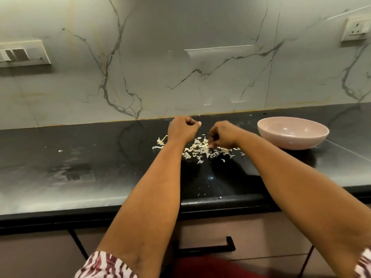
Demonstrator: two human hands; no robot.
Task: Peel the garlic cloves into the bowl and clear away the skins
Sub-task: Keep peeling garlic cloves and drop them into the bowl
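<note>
Now both my hands are over the black worktop (80, 157), near the wall. My left hand (182, 128) is curled into a loose fist, and I cannot tell if something is inside it. My right hand (221, 135) is bent downward into the heap of garlic skins (200, 150), with the fingers (211, 145) drawn together as if they pinch some flakes; how much they hold I cannot see.

The skins lie in a scattered pile between my wrists, with some pieces more to the left and one small flake (60, 151) well apart. I judge they are very light, thin and brittle, so they will slide and fly away easily. It is better to sweep them together with the side of the hand than to pick them one by one.

The pink bowl (293, 133) stands just to the right of the pile. From this low angle its bottom is hidden, so I cannot make out any peeled cloves inside.
</note>
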